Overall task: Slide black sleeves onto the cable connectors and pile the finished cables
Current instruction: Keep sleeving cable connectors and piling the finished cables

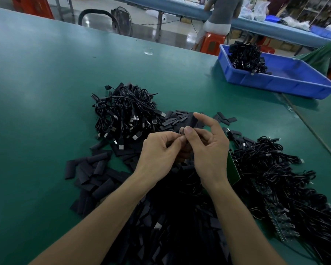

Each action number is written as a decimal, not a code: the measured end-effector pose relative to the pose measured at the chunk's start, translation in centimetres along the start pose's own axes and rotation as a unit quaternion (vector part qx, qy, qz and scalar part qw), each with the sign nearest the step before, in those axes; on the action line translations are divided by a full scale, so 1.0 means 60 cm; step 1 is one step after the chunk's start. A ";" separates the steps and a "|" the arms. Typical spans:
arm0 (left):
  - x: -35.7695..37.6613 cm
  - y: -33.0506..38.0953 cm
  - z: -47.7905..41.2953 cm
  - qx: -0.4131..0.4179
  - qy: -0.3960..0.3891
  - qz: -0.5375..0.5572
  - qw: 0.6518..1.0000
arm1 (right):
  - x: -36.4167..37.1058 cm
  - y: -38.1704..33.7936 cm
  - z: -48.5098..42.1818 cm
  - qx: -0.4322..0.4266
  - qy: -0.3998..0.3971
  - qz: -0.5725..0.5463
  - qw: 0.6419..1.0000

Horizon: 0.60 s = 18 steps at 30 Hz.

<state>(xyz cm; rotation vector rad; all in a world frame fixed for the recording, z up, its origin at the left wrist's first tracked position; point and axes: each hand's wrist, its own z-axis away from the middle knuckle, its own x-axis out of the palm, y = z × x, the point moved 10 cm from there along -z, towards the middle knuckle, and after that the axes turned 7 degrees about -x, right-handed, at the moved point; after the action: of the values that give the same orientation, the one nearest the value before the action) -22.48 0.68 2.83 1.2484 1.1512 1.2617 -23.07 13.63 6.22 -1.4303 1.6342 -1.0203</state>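
My left hand [159, 152] and my right hand [208, 148] meet above the middle of the green table [46, 92]. My right thumb and forefinger pinch a black sleeve [191, 121] that stands up between them. My left fingertips pinch a small connector end [182, 131] at the sleeve's lower opening; its cable is hidden under my hands. A pile of black cables with USB plugs [124, 115] lies just beyond my left hand. Loose black sleeves [92, 173] are scattered at the left and below my arms. Another heap of cables [275, 169] lies to the right.
A blue plastic bin [294, 81] holding more black cables stands at the far right of the table. A green circuit board edge [232, 167] shows beside my right wrist. Beyond the table, a person sits on a red stool at another bench.
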 end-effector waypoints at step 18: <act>-0.048 0.060 -0.031 0.015 0.039 -0.067 0.997 | -0.029 -0.016 -0.069 0.095 -0.043 -0.031 0.994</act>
<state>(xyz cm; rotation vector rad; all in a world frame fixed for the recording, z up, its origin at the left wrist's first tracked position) -24.42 -2.43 6.17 1.1328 1.2923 1.2048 -26.21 15.72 8.89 -1.3850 1.3992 -1.1023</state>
